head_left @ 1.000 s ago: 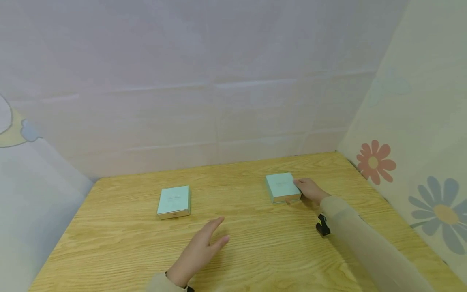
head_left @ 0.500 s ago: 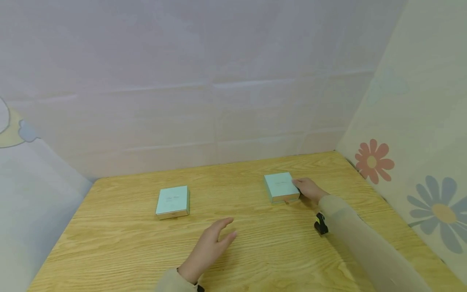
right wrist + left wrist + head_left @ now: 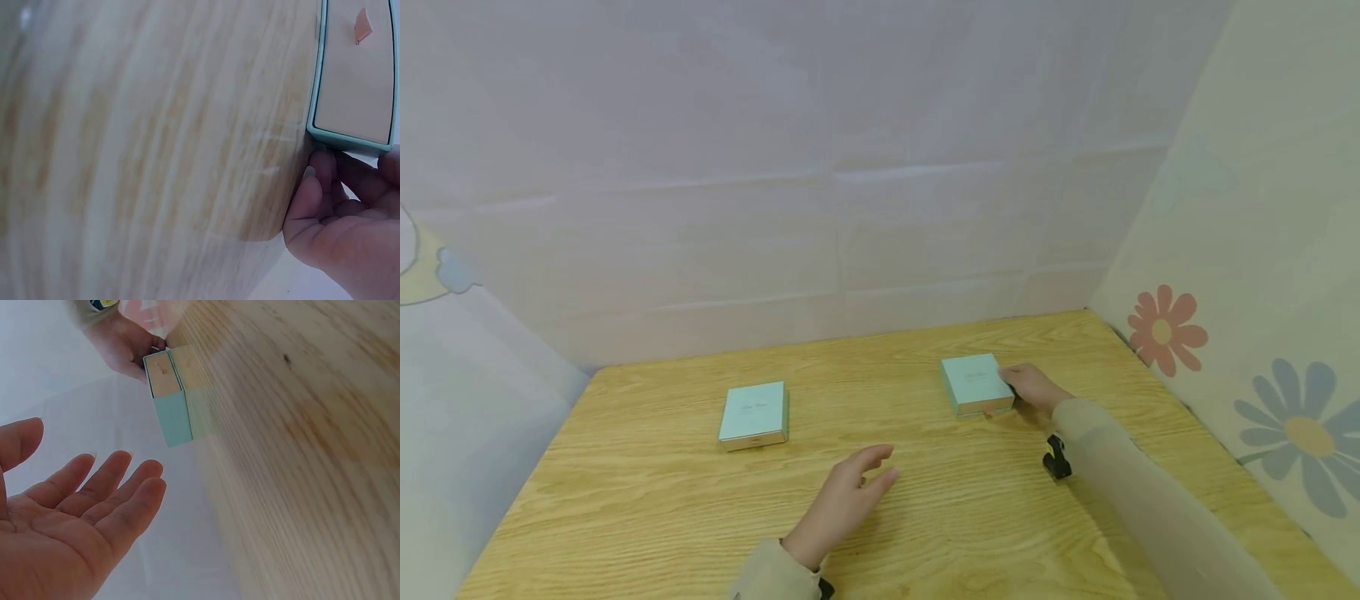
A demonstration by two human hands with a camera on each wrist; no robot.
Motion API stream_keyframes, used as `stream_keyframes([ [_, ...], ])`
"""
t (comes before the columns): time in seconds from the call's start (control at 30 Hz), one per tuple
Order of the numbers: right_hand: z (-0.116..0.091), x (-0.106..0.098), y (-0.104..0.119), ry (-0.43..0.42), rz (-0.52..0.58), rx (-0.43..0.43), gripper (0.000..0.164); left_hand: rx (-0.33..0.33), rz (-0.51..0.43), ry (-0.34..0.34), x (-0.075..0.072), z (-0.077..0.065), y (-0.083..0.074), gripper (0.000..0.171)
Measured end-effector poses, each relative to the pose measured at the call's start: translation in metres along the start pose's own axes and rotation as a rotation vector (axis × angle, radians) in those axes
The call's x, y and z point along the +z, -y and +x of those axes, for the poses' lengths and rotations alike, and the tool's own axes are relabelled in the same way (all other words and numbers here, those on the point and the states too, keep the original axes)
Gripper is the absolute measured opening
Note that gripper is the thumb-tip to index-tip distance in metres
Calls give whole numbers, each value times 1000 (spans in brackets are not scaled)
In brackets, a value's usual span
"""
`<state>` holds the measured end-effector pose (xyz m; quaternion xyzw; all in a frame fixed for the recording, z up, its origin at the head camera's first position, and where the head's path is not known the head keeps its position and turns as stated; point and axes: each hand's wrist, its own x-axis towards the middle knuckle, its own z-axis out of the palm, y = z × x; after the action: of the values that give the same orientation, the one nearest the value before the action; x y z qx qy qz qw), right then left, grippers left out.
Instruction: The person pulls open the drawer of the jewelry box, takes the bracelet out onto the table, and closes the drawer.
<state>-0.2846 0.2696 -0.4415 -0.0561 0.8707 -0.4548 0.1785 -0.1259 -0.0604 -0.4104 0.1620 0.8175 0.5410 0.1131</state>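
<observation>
Pinching the right side of a flat, square, mint-green cardboard box [image 3: 974,378] with the right hand [image 3: 1034,387], at back right of the yellow wood-grain surface [image 3: 865,396]. Holding the left hand [image 3: 842,502] empty and loosely spread, nearer the front. Possibly risking a tilt or slip, from gripping one side only. Showing the left palm [image 3: 56,550] only in left wrist view, the second mint-green square box [image 3: 754,412] only in head view.

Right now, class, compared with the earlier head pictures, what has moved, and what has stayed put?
The left hand has moved rightward over the table, away from the left box. Nothing was visibly taken hold of or let go. The right hand stays at the right side of the right box; neither box visibly shifted.
</observation>
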Motion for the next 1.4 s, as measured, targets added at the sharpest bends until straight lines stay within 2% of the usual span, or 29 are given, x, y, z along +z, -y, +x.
stream_keyframes([
  [0.33,2,0,0,2,9,20,51,21,-52,28,7,9,-2,46],
  [0.6,2,0,-2,-30,4,-4,46,-4,-113,30,15,16,-6,43],
  [0.83,3,3,-1,-21,16,17,49,-37,-123,26,20,20,-5,44],
  [1.07,1,4,1,-27,17,26,48,-3,-142,24,27,25,-1,40],
  [1.4,1,6,1,-27,32,4,47,-25,-142,32,29,27,0,40],
])
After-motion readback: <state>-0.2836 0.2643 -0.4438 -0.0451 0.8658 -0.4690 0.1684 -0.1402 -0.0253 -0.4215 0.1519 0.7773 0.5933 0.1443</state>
